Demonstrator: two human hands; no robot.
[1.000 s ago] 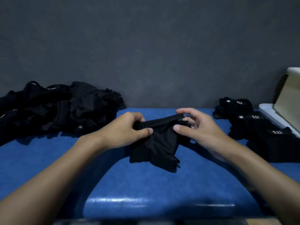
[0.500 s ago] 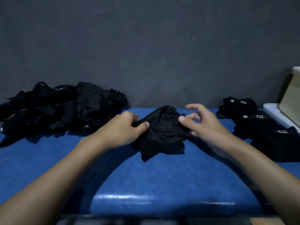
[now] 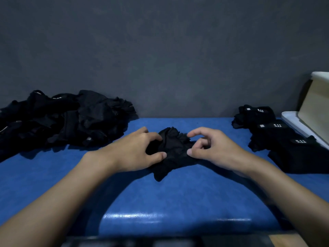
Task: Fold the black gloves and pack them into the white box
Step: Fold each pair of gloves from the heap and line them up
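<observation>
Left hand (image 3: 135, 150) is curling its fingers round the crumpled glove (image 3: 171, 157) mid blue surface (image 3: 160, 196), and right hand (image 3: 213, 148) is pinching the other side. White box (image 3: 292, 120) is sitting at the right edge.

Dim, slightly soft light from above lays a white glare streak along the front of the glossy blue padded desk (image 3: 178, 198), shadows darken its near half, the heap of black fabric gloves (image 3: 62, 118) loses detail, and the edges bow.
</observation>
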